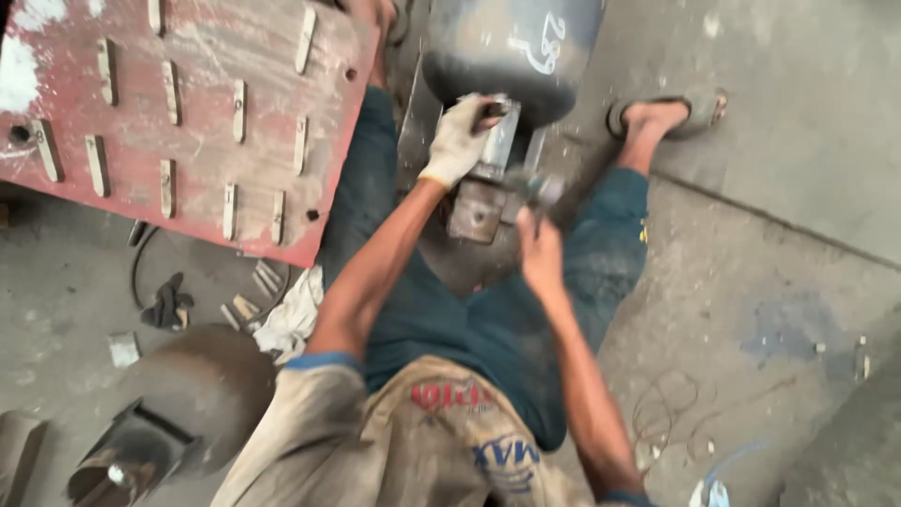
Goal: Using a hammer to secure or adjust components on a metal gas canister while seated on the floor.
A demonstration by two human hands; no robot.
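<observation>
L hand: my left hand (462,139), in a dirty white glove, fingers curled over the top of the metal bracket (496,150) at the cylinder's end, pressing on it.
R hand: my right hand (540,252), bare, closed round a small tool (537,188) just right of the bracket (too blurred to say what kind of tool, or if its tip touches metal).
Cylinder: dark grey gas cylinder (511,47), lying on the floor betw. my legs, its near end w/ the bracket pointing at me; white chalk scrawl on its side.
Plate: rusty square base plate (477,211) below the bracket, one hole in it, just under my L hand.
Legs: dark teal trousers (488,329), knees spread either side of the cylinder; right foot in a sandal (668,113) on the concrete.
Left side: big red steel panel (178,113) w/ rows of short welded bars, tilted, touching my left leg.
Near left: second dark cylinder (188,399) lying on the floor, open collar end toward cam.
Floor bits: black glove (167,302) and pale rag (293,319) below the red panel, a few loose metal strips betw. them.
</observation>
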